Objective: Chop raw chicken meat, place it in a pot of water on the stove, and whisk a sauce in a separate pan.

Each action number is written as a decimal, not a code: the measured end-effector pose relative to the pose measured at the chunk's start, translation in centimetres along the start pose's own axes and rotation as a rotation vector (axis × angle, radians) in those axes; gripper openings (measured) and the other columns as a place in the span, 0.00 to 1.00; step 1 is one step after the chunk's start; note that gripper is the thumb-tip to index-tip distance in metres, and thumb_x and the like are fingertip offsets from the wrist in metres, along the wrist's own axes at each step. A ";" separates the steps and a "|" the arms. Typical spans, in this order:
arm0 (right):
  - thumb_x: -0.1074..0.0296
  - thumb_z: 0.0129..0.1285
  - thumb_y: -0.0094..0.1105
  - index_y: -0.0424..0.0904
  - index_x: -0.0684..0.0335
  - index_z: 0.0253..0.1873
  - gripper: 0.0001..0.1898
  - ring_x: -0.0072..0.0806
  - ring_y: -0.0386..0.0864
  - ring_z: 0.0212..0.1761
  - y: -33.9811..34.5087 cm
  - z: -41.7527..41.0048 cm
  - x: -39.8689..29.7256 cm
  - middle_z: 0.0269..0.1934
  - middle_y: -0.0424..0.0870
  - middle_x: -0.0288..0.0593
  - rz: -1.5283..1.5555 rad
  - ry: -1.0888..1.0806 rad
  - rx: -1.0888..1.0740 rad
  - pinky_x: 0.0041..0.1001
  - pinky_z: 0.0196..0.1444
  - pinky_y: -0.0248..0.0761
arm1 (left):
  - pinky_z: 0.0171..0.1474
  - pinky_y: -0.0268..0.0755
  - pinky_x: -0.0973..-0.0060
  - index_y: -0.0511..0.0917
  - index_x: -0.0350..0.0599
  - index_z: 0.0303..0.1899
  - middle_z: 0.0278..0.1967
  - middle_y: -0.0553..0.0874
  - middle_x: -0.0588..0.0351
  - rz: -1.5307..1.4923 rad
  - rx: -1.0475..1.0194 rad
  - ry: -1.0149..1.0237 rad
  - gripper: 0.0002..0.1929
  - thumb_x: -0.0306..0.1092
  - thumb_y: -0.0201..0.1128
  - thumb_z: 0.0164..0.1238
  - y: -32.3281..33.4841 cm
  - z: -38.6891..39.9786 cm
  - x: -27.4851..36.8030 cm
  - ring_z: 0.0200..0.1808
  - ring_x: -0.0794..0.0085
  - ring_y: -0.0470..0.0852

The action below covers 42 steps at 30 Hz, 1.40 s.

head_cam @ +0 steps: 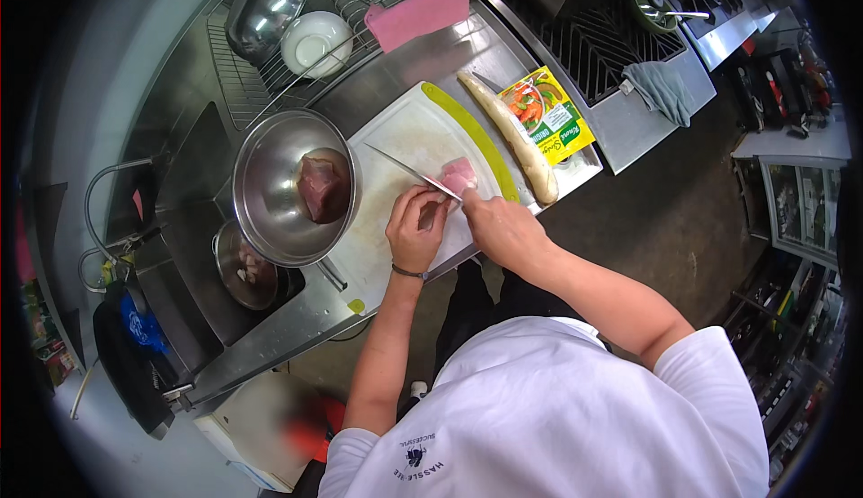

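My right hand (506, 225) grips a kitchen knife (404, 166), its long blade lying diagonally over the white cutting board (404, 124). Beside the blade, on its far side, is a pale pink chunk of raw meat (460, 174). My left hand (414, 225) rests close to the blade with fingers curled and the thumb near the fingertips; whether something is pinched between them is unclear. Left of the board, a steel mixing bowl (266, 181) holds a larger piece of raw meat (318, 188). A smaller metal pot (232, 275) below it contains cut pale pieces.
A daikon radish (532, 161) lies along the board's right, against a yellow-green Knorr packet (563, 124). A wire dish rack (222, 87) with a white bowl (315, 45) and a pink cloth (421, 11) stands behind. The sink (179, 296) is left; a grill (580, 46) is right.
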State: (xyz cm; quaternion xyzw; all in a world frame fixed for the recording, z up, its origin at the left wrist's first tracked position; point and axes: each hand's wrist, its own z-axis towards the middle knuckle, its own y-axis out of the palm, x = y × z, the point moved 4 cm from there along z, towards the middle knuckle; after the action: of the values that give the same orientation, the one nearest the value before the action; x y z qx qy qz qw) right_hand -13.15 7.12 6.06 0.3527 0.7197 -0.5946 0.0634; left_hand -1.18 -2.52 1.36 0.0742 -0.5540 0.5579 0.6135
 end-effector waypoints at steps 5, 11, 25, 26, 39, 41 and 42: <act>0.74 0.62 0.54 0.71 0.67 0.46 0.09 0.53 0.85 0.29 -2.1 -4.1 1.3 0.26 0.83 0.59 -0.009 0.034 -0.130 0.47 0.30 0.78 | 0.44 0.82 0.70 0.83 0.39 0.39 0.43 0.85 0.51 0.074 -0.006 0.029 0.11 0.21 0.73 0.53 -0.5 -0.7 -0.6 0.42 0.61 0.86; 0.73 0.63 0.53 0.71 0.67 0.47 0.09 0.54 0.84 0.27 0.8 -1.0 1.4 0.24 0.83 0.59 0.019 0.025 -0.063 0.48 0.30 0.78 | 0.46 0.80 0.67 0.82 0.41 0.39 0.43 0.85 0.51 -0.001 -0.030 -0.031 0.12 0.23 0.73 0.52 0.1 0.0 -0.3 0.44 0.57 0.84; 0.73 0.63 0.54 0.67 0.67 0.46 0.09 0.56 0.84 0.29 3.3 2.4 0.7 0.25 0.83 0.59 -0.027 -0.054 0.094 0.47 0.31 0.78 | 0.44 0.81 0.69 0.82 0.39 0.39 0.43 0.85 0.50 0.029 -0.002 0.000 0.10 0.21 0.71 0.54 0.2 0.2 -0.2 0.43 0.59 0.85; 0.73 0.63 0.54 0.67 0.67 0.46 0.09 0.56 0.84 0.29 3.2 1.8 0.7 0.25 0.83 0.59 -0.029 -0.057 0.094 0.47 0.31 0.78 | 0.43 0.80 0.68 0.82 0.40 0.38 0.42 0.85 0.50 0.068 0.002 0.027 0.09 0.21 0.70 0.54 0.1 0.1 -0.1 0.42 0.59 0.85; 0.62 0.74 0.50 0.72 0.70 0.42 0.14 0.62 0.80 0.43 -1.9 -0.4 2.9 0.36 0.82 0.65 0.281 0.015 -0.164 0.49 0.47 0.71 | 0.50 0.77 0.66 0.81 0.38 0.41 0.43 0.83 0.48 -0.053 -0.024 -0.167 0.08 0.23 0.65 0.60 0.0 -0.3 -0.6 0.46 0.56 0.83; 0.62 0.74 0.50 0.73 0.71 0.43 0.14 0.60 0.80 0.42 -4.2 -1.7 3.9 0.35 0.82 0.63 0.370 0.068 -0.066 0.46 0.45 0.72 | 0.53 0.75 0.63 0.80 0.39 0.45 0.47 0.82 0.47 0.012 0.039 -0.112 0.10 0.25 0.64 0.63 -0.4 -0.4 -0.9 0.49 0.54 0.82; 0.62 0.74 0.51 0.73 0.71 0.42 0.14 0.59 0.80 0.40 -5.3 -2.3 4.6 0.34 0.82 0.62 0.364 0.064 -0.048 0.44 0.44 0.72 | 0.56 0.73 0.60 0.79 0.40 0.50 0.51 0.81 0.46 0.068 0.087 -0.061 0.12 0.28 0.63 0.65 -0.6 -0.4 -0.7 0.53 0.52 0.80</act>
State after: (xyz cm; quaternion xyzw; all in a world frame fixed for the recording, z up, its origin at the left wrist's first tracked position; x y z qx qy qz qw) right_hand -18.88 10.95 8.71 0.4941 0.6597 -0.5445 0.1554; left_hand -0.31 -2.90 0.97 0.0992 -0.5497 0.5994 0.5733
